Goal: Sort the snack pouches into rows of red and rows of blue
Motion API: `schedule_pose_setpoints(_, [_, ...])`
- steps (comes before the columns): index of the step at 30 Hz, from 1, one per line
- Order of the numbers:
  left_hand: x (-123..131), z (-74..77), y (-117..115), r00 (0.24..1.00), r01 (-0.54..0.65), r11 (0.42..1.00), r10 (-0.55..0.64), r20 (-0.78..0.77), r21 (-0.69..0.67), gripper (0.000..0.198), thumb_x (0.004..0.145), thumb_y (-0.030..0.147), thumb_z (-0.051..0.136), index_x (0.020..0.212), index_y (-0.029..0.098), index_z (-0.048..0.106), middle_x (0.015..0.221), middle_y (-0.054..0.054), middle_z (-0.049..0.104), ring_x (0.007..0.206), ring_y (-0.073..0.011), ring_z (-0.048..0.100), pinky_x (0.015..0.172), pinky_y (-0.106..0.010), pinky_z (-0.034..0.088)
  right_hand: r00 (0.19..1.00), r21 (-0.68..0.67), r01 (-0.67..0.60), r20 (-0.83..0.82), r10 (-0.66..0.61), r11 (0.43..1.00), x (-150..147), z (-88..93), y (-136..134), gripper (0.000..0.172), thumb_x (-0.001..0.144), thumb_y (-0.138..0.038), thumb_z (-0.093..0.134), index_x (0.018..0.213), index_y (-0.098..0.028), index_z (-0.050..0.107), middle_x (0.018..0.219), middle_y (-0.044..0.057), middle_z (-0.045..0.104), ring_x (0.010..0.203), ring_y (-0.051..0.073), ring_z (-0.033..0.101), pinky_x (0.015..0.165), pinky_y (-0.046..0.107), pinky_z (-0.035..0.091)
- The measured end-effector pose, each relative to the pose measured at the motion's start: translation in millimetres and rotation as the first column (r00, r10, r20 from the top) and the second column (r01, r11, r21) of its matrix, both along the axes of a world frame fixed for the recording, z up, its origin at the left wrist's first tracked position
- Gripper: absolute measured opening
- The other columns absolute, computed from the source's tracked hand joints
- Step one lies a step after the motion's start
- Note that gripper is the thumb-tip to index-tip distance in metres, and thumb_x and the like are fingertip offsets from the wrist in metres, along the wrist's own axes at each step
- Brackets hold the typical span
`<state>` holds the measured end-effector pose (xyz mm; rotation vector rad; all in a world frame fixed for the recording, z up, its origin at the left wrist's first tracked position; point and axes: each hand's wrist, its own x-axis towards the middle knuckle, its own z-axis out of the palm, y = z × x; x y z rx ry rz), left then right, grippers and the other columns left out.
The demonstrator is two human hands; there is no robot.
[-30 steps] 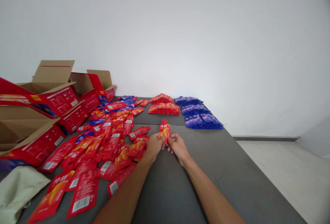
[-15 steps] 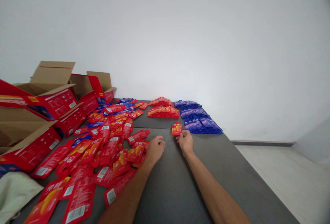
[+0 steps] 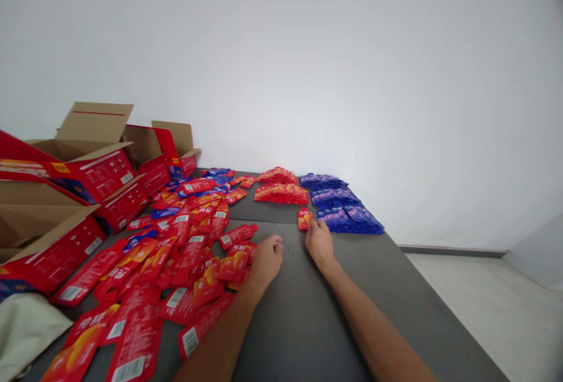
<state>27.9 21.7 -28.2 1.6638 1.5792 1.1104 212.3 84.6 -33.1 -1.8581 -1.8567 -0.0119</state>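
A small red sachet [image 3: 304,219] with an orange fruit picture is at the near side of the red rows, beside the blue ones. My right hand [image 3: 320,242] is closed on its near edge, and the fingertips are partly hidden. Left of it, my left hand [image 3: 267,260] hovers low over the grey table, fingers curled in and nothing visible in them. The loose heap of red sachets [image 3: 189,259] lies just beyond that hand, to its left. Overlapping red sachets form neat rows [image 3: 281,194] ahead, and blue sachets [image 3: 347,217] are lined up to their right.
Open red cardboard boxes [image 3: 105,176] stand along the left side. A pale cloth bag [image 3: 30,329] lies at the near left corner. Blue sachets [image 3: 219,173] are mixed into the heap's far end. The table [image 3: 396,311] ends on the right above a light floor.
My right hand has moved slightly forward with the red sachet, bringing it closer to the red and blue rows. My left hand's fingers have curled in a little more. The view has shifted slightly.
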Motion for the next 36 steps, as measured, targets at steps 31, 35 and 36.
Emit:
schedule_pose_setpoints(31, [-20, 16.7, -14, 0.774, -0.172, 0.982, 0.181, -0.607, 0.073, 0.033, 0.068, 0.014, 0.061, 0.101, 0.017, 0.067, 0.114, -0.015, 0.062, 0.118, -0.0348, 0.045, 0.102, -0.053, 0.029, 0.969, -0.02, -0.219, 0.114, 0.22, 0.975, -44, 13.2, -43, 0.04, 0.092, -0.029, 0.04, 0.127, -0.019, 0.057, 0.145, 0.011, 0.046, 0.136, 0.029, 0.032, 0.104, 0.042, 0.031])
schedule_pose_setpoints(35, [-18, 12.0, -18, 0.732, -0.213, 0.977, 0.167, -0.661, 0.01, 0.032, 0.075, 0.022, 0.061, 0.106, 0.017, 0.066, 0.119, -0.018, 0.06, 0.121, -0.0373, 0.042, 0.102, -0.063, 0.021, 0.941, -0.071, -0.333, 0.036, 0.336, 0.94, -58, 10.5, -71, 0.036, 0.091, -0.024, 0.043, 0.121, -0.02, 0.062, 0.134, 0.01, 0.056, 0.127, 0.026, 0.043, 0.102, 0.036, 0.036])
schedule_pose_setpoints(36, [-17, 10.3, -18, 0.744, -0.194, 0.981, 0.144, -0.653, -0.004, 0.031, 0.077, 0.021, 0.059, 0.107, 0.017, 0.065, 0.119, -0.017, 0.06, 0.12, -0.0362, 0.043, 0.102, -0.062, 0.022, 0.932, -0.083, -0.359, 0.017, 0.362, 0.929, -61, 8.8, -77, 0.035, 0.09, -0.023, 0.043, 0.119, -0.02, 0.063, 0.131, 0.009, 0.058, 0.125, 0.025, 0.045, 0.102, 0.035, 0.036])
